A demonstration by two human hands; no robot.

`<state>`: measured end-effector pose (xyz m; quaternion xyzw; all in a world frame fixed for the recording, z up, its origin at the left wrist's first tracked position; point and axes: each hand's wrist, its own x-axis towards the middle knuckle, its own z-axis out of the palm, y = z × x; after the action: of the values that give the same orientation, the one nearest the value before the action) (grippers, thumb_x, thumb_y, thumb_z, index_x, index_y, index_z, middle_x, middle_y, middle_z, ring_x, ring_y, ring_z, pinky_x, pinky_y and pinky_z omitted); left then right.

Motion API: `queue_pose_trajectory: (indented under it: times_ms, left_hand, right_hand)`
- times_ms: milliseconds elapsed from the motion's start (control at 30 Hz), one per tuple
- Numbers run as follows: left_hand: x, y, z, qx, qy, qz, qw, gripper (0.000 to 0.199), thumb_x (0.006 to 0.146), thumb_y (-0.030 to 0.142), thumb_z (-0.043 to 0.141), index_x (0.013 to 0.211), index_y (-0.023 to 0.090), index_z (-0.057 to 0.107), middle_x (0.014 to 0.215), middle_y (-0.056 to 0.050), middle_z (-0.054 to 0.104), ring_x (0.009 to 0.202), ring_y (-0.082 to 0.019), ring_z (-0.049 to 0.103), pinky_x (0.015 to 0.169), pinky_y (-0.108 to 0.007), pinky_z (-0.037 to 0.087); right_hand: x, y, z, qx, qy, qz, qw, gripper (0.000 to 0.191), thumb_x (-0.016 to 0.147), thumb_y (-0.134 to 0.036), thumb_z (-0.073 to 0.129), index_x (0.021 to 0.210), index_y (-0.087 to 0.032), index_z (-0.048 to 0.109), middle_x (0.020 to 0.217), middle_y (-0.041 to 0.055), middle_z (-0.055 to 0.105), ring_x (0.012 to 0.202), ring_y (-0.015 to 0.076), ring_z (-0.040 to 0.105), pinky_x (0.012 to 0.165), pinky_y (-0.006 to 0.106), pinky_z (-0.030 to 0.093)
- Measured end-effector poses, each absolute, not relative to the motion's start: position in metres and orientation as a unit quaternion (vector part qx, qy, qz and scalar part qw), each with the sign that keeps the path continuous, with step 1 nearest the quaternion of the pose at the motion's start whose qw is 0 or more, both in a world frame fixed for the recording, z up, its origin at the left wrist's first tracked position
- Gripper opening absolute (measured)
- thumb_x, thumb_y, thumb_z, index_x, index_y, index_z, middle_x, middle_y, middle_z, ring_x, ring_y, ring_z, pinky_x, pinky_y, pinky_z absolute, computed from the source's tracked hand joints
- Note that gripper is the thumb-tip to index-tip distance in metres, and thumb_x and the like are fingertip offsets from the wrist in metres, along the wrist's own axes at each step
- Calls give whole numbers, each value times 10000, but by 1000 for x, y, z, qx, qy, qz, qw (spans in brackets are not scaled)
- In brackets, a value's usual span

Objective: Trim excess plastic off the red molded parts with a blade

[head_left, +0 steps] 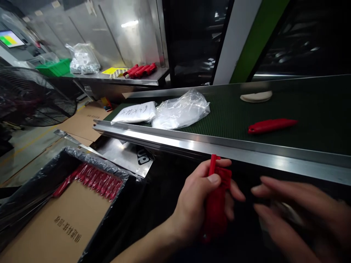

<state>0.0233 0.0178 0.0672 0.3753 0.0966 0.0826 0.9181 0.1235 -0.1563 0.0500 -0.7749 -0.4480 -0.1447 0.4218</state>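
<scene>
1. The left hand (201,197) grips a red plastic piece (215,204) just below the near metal edge of the conveyor (219,146).
2. The right hand (296,212) is beside it, fingers spread, blurred; I cannot tell if it holds something.
3. Another red piece (271,125) lies on the belt, toward its right side.

Dim scene, foreground in deep shadow; overhead light glares off the metal rail (219,146) and steel wall (128,25); right hand (296,212) motion-blurred, edges bent by wide-angle lens

Right hand (298,215) blurred, cut off by the frame edge.
</scene>
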Motion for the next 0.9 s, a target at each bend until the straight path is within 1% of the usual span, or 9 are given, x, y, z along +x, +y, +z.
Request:
queue_pose_trajectory:
  times_ms: [67, 100, 167, 233, 400, 500, 600, 767, 900]
  left_hand:
    - [23, 15, 65, 387, 87, 70, 915, 494, 861, 452, 589, 1232, 128, 560, 788, -76, 668, 481, -111, 553, 459, -183, 423]
    - [22, 13, 65, 393, 82, 64, 914, 498, 862, 449, 591, 1242, 128, 558, 793, -75, 668, 481, -110, 553, 456, -181, 419]
    - [22, 11, 66, 405, 74, 55, 910, 498, 861, 438, 596, 1247, 126, 559, 797, -68, 661, 488, -103, 548, 462, -177, 413]
    - [20, 10, 69, 428, 78, 35, 900, 492, 863, 425, 599, 1253, 127, 560, 776, -47, 638, 514, -94, 537, 490, -173, 409]
    - [18, 11, 85, 565, 112, -17, 817, 392, 930, 385, 544, 1258, 173, 574, 717, 6, 555, 613, -96, 482, 547, -180, 367]
    - [21, 9, 90, 665, 91, 0, 741, 327, 958, 348, 549, 1255, 218, 589, 835, 1, 591, 698, -100, 488, 673, -221, 415]
    - [29, 5, 92, 699, 84, 11, 710, 333, 975, 335, 524, 1295, 253, 565, 965, -6, 622, 728, -105, 508, 778, -265, 448]
    - [37, -4, 93, 755, 81, 34, 649, 382, 982, 360, 494, 1339, 228, 524, 1028, -38, 638, 867, -158, 577, 836, -290, 478]
    - [40, -5, 100, 819, 61, 55, 568, 455, 942, 342, 523, 1376, 207, 496, 1089, -71, 673, 914, -196, 633, 835, -307, 504]
  right_hand:
    - [125, -147, 65, -796, -409, -156, 419, 302, 879, -364, 697, 1171, -290, 690, 917, -4, 723, 680, 129, 700, 510, 141, 564]
    - [124, -142, 73, -798, -398, -159, 424, 261, 894, -371, 681, 1143, -296, 693, 926, -13, 722, 713, 120, 704, 544, 127, 566]
    - [120, -129, 89, -787, -399, -147, 447, 180, 927, -335, 636, 1096, -304, 691, 983, -24, 718, 824, 120, 710, 657, 132, 582]
    - [118, -120, 101, -766, -419, -111, 474, 153, 942, -280, 605, 1070, -307, 683, 1016, -34, 714, 871, 116, 703, 696, 141, 580]
    - [119, -118, 105, -757, -397, -18, 518, 73, 927, -285, 620, 910, -316, 683, 901, -87, 717, 742, 69, 678, 583, 90, 516]
    - [123, -126, 95, -768, -348, 22, 537, 159, 959, -319, 566, 861, -275, 682, 817, -60, 712, 671, 71, 661, 529, 85, 487]
    - [127, -136, 84, -762, -298, 35, 574, 242, 982, -378, 520, 848, -245, 671, 770, -31, 694, 630, 79, 640, 528, 94, 494]
    - [130, -150, 77, -767, -263, 44, 584, 345, 978, -440, 504, 740, -219, 620, 670, -20, 623, 579, 86, 597, 509, 107, 486]
    - [126, -160, 62, -788, -249, -13, 563, 178, 923, -408, 611, 850, -253, 659, 768, -25, 686, 608, 110, 647, 506, 129, 506]
